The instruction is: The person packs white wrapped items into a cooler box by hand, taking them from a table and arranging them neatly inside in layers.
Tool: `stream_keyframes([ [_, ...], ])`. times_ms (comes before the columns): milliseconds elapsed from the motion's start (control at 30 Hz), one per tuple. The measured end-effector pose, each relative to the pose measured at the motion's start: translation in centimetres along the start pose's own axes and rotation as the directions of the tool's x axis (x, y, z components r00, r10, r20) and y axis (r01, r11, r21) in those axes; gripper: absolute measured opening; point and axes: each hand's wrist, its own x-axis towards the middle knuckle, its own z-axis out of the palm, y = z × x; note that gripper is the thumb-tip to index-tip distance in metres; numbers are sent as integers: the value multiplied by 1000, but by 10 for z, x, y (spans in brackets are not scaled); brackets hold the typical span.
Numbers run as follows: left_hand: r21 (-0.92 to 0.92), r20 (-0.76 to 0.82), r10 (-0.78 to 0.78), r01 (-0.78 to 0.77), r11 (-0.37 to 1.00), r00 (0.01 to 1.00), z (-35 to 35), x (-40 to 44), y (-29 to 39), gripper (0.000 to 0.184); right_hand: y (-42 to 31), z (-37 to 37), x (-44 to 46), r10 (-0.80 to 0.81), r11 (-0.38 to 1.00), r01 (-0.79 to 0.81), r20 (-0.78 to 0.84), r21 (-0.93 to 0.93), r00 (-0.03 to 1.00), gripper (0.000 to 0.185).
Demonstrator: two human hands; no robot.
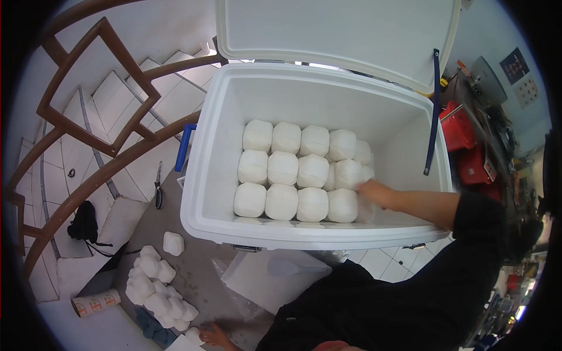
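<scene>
Inside a large white cooler box (pixel 205 146), trimmed white young coconuts (pixel 282 169) sit in close rows. My right hand (pixel 377 194) reaches over the front wall to the right end of these rows, beside a coconut (pixel 342 206). Motion smears its fingers, and a pale shape below them is too blurred to make out. At the bottom edge of the view, my left hand (pixel 215 337) has its thumb and fingers apart, at the side of a white coconut (pixel 194 336). A heap of similar coconuts (pixel 157 286) lies close by, with a single coconut (pixel 173 243) farther up.
The cooler's lid (pixel 333 29) stands raised, with a dark strap (pixel 433 117) at its right. Scissors (pixel 158 190), a plastic sheet (pixel 263 281), a patterned roll (pixel 96 303) and a blue cloth (pixel 153 329) lie at left. Behind are brown railings (pixel 132 146) and tiled stairs; red containers (pixel 459 126) stand right.
</scene>
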Motion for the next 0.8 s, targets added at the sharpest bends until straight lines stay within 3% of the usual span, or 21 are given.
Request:
stream_keyframes([
  [33, -25, 28, -55, 56, 998, 998, -12, -5, 12, 76, 1, -2, 6, 1, 1000, -1, 3, 7, 1000, 75],
  [100, -10, -28, -31, 30, 999, 999, 7, 3, 8, 72, 18, -11, 28, 305, 920, -224, -229, 322, 924, 70],
  [133, 1, -79, -12, 13, 1000, 997, 17, 6, -1, 67, 32, -9, 54, 315, 916, -231, -232, 329, 920, 70],
  [167, -7, -76, -1, 0, 1000, 997, 21, 8, -8, 67, 47, -7, 91, 207, 856, -170, -22, 488, 978, 70],
  [200, 79, -259, 126, -109, 991, 958, 28, 9, -8, 73, 42, -11, 101, 39, 763, -129, 154, 634, 987, 70],
  [233, 179, -429, 247, -186, 966, 869, 37, 13, -5, 80, 42, -10, 105, 24, 763, -105, 135, 637, 991, 70],
  [300, 198, -366, 282, -222, 955, 887, 40, 16, -8, 78, 31, 0, 91, 191, 820, -54, -183, 569, 964, 80],
  [367, 256, -274, 326, -258, 932, 905, 43, 10, -22, 76, 31, 4, 89, 203, 808, -64, -174, 586, 964, 79],
  [433, 362, -526, 380, -204, 910, 760, 52, 11, -25, 77, 36, 21, 87, 229, 787, -90, -152, 611, 962, 78],
  [500, 296, -467, 333, -210, 932, 819, 51, 7, -24, 77, 31, 20, 93, 211, 868, -47, -282, 495, 936, 75],
  [567, 232, -405, 287, -205, 951, 868, 42, 2, -12, 78, 37, 24, 96, 204, 818, -6, -280, 575, 938, 75],
  [633, 184, -235, 176, -134, 974, 956, 37, 3, -8, 79, 46, 29, 107, 199, 754, 22, -261, 657, 945, 75],
  [733, 205, -334, 235, -173, 963, 913, 49, 8, -15, 81, 49, 32, 114, 36, 694, 137, -224, 707, 974, 76],
  [800, 225, -283, 227, -165, 960, 932, 45, 2, -19, 81, 38, 26, 89, -45, 731, 102, -101, 674, 994, 80],
])
